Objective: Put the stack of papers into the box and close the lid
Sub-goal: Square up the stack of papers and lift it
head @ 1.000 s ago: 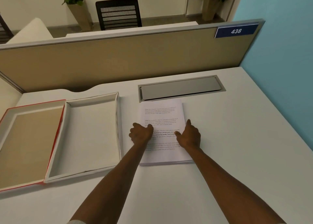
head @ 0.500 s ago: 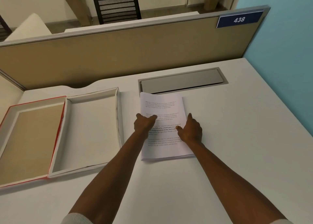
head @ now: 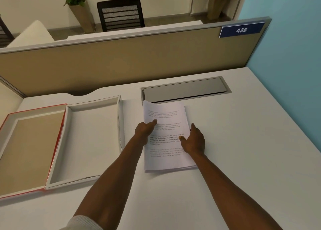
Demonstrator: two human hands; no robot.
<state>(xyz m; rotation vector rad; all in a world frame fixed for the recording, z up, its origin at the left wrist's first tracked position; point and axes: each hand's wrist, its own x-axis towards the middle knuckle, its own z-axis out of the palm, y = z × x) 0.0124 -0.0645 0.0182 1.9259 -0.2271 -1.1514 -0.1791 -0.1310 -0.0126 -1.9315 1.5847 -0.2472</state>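
Stack of papers [head: 166, 136] now lifted at its far left corner, where it lay flat a second ago, left hand [head: 145, 131] pinching that edge and right hand [head: 193, 141] spread flat on the right edge: pick-up begun. Still on the surface [head: 243, 143], just right of the open box [head: 86, 139]. Lid [head: 29, 148] hinged open left of the box, cable flap [head: 184, 90] beyond the papers; only the near box wall between.

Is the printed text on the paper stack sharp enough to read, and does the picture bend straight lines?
Head view: on the white printed paper stack only the bold lines read partly, the rest is blurred; the beige desk partition bows from wide-angle distortion; lighting dim and warm, shadows soft.
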